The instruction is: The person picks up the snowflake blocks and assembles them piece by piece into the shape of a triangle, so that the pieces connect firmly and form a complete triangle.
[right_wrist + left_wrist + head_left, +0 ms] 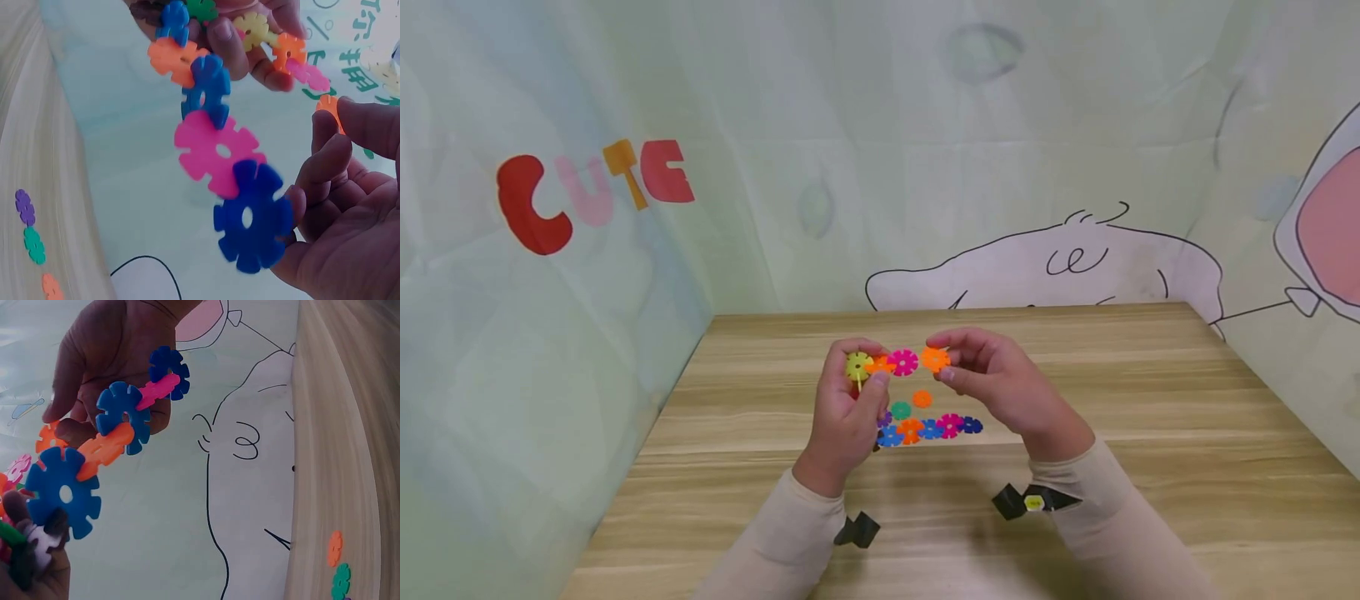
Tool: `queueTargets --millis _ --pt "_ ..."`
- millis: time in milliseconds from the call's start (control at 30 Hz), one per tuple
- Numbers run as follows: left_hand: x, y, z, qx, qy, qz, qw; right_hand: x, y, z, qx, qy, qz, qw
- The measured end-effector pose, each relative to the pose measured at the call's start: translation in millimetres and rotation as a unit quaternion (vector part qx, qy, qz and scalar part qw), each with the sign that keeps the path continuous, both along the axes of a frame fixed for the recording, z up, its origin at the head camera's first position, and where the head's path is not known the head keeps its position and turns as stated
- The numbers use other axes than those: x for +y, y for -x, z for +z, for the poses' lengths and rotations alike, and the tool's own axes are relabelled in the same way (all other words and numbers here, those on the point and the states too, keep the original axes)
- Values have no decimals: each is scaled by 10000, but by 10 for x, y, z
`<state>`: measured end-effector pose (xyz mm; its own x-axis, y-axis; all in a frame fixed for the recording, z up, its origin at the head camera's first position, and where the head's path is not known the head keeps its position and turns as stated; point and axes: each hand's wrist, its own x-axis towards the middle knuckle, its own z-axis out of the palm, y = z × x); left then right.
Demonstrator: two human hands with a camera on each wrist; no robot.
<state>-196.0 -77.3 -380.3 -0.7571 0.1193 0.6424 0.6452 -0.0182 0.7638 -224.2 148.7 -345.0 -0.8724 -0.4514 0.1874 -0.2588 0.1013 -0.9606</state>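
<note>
Between its thumb and fingers, my left hand (842,421) grips a linked chain of notched plastic snowflake discs. At the chain's upper end, a yellow disc (857,366) joins an orange one, followed by a pink disc (903,362). Another stretch hangs from the same hand in blue, orange and pink, ending in a dark blue disc (253,215). My right hand (1007,379) pinches a single orange disc (936,359) by its edge, just right of the pink disc and apart from it. Fingers partly hide the discs inside the left grasp.
On the wooden table (737,400) lie loose discs: an orange disc (335,548), a green disc (34,245) and a purple disc (25,207). A printed cloth backdrop (820,167) stands behind and left of the table.
</note>
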Motion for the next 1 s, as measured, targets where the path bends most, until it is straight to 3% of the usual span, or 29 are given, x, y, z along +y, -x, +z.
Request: queueTargets --millis 333,700,1000 --pt "-2 -15 -2 43 192 -10 9998 -54 -96 41 25 20 80 10000" --pt "34 -8 -26 153 184 -427 9988 -58 -122 37 -73 145 79 9998" --pt "26 -15 -24 101 280 -475 9984 -38 -119 56 -30 9 208 9998"
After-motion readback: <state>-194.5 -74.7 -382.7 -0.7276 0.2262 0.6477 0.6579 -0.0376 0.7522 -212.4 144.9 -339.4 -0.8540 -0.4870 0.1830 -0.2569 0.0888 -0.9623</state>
